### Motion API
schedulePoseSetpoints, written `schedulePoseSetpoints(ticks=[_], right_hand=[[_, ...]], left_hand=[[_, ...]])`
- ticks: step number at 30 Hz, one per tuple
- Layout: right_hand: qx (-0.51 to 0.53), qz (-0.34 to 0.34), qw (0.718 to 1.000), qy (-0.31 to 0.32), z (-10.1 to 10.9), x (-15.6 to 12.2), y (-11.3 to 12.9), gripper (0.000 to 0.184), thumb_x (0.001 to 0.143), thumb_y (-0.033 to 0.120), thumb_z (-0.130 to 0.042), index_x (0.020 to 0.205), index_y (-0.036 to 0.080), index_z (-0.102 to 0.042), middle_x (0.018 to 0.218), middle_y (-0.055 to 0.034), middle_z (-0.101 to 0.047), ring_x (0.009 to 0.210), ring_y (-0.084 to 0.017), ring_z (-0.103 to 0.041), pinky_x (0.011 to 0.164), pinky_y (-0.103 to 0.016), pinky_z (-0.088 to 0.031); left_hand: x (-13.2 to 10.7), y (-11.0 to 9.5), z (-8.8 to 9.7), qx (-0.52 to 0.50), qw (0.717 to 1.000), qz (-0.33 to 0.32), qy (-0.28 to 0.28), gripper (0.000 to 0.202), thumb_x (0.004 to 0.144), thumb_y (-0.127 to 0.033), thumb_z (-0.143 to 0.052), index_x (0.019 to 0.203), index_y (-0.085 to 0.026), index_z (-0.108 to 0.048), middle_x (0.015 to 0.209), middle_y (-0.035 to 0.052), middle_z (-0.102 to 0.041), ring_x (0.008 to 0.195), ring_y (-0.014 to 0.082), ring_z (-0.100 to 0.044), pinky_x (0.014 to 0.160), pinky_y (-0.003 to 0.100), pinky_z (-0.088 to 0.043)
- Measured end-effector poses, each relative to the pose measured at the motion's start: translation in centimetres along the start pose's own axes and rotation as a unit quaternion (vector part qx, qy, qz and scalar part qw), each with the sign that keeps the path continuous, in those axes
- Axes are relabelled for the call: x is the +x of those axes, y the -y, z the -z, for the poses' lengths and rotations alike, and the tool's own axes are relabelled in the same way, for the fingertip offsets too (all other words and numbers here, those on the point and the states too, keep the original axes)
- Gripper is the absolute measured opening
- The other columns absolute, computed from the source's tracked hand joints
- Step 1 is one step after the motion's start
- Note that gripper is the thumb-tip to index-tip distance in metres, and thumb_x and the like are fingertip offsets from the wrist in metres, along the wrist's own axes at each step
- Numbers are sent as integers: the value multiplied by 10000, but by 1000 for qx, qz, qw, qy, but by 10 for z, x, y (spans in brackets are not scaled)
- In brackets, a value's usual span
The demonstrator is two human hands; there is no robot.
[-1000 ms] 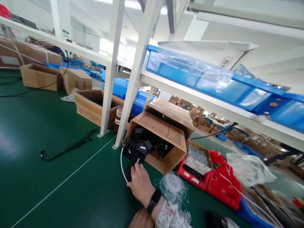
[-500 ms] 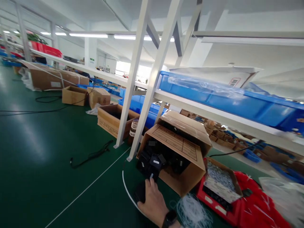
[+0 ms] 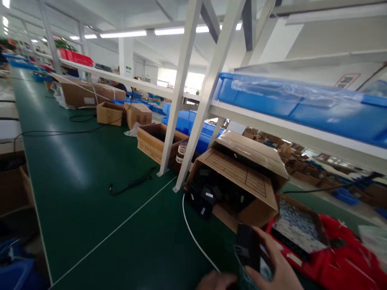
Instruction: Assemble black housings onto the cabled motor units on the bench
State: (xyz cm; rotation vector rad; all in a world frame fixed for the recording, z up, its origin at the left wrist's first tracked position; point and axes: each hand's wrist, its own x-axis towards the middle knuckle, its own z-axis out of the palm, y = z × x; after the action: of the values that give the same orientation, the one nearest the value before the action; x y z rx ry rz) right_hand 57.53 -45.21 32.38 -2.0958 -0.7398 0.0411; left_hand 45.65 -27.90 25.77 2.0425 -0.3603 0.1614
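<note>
In my right hand is a small black box-shaped part, gripped between thumb and fingers near the bottom edge of the view. At the bottom edge my left hand shows only in part, smeared by motion, below and to the left of that part. Its fingers cannot be made out. Beyond the hands, a cardboard box lies on its side with its opening towards me. Several similar black parts with small white labels fill it and spill from its mouth onto the green work surface.
Right of the box sits a red tray holding a carton of small metallic pieces. White posts carry a shelf with a blue bin. A dark cable lies to the left. Behind the posts stands a brown jar.
My right hand has moved from the pile at the box's mouth towards me and right, with a black part in it. My left hand has entered at the bottom. The view has shifted.
</note>
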Motion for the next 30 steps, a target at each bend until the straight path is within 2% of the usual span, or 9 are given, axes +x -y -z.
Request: schedulePoseSetpoints(ticks=[2,5,9,17,20,23,25,27,30], right_hand=[[-2,-42,999,-17,24,-37,-4,665,666,290,-635,1265,227,-353,1281,-132,-448,1191,-297,-452,948,-418,-447],[-30,-91,995,6,32,-83,-1,636,684,263,-620,1255,220,-343,1282,-112,-427,1200,-280,-427,980,-436,-405],[-35,-89,994,56,19,-107,11,642,686,184,-602,1265,228,-327,1276,-88,-428,1203,-260,-408,1024,-450,-340],[-105,16,988,116,-9,-82,36,668,676,133,-627,1287,210,-369,1277,-100,-434,1206,-260,-378,1040,-444,-312],[-89,-16,989,117,-13,-87,28,781,691,243,-686,1361,212,-285,1382,-100,-338,1287,-276,-272,1076,-471,-245],[9,-125,992,22,-21,-106,15,763,761,408,-630,1373,192,-231,1370,-132,-350,1265,-288,-319,1044,-497,-278],[144,-225,963,-22,-31,-120,10,637,814,479,-544,1316,174,-297,1242,-148,-469,1144,-274,-463,933,-459,-408],[297,-294,908,-21,-45,-130,10,569,816,522,-529,1237,169,-379,1137,-135,-536,1017,-250,-552,822,-398,-480],[438,-315,841,-46,-64,-131,16,515,773,502,-605,1137,164,-467,1056,-107,-578,913,-218,-594,786,-357,-495]], left_hand=[[-4,5,-12,-42,999,26,10,685,716,-428,-701,1308,-275,-392,1335,109,-444,1203,294,-437,995,493,-385],[-5,10,-24,-92,994,62,3,1070,443,-387,-870,1354,-255,-326,1394,118,-383,1280,329,-345,1082,496,-272],[-2,13,-26,-133,988,73,0,1020,473,-258,-865,1344,-284,-336,1334,92,-459,1231,306,-421,1050,481,-312],[-3,11,-27,-132,989,72,-16,1060,497,-263,-857,1377,-259,-266,1354,111,-432,1237,283,-421,1056,454,-322],[-3,7,-23,-104,993,59,-11,993,577,-255,-815,1389,-276,-244,1388,92,-390,1263,261,-387,1070,441,-308],[-1,0,-18,-80,996,35,10,913,620,-210,-782,1375,-308,-279,1385,62,-390,1269,248,-375,1072,431,-310],[0,-4,-17,-60,998,19,11,851,620,-215,-779,1343,-305,-339,1368,61,-406,1259,255,-381,1065,439,-316],[2,-6,-17,-36,999,10,-4,795,608,-257,-788,1301,-281,-397,1341,75,-434,1249,278,-379,1061,469,-303],[3,-9,-13,-47,999,18,2,790,612,-343,-778,1295,-248,-393,1337,91,-439,1242,300,-378,1055,489,-293]])
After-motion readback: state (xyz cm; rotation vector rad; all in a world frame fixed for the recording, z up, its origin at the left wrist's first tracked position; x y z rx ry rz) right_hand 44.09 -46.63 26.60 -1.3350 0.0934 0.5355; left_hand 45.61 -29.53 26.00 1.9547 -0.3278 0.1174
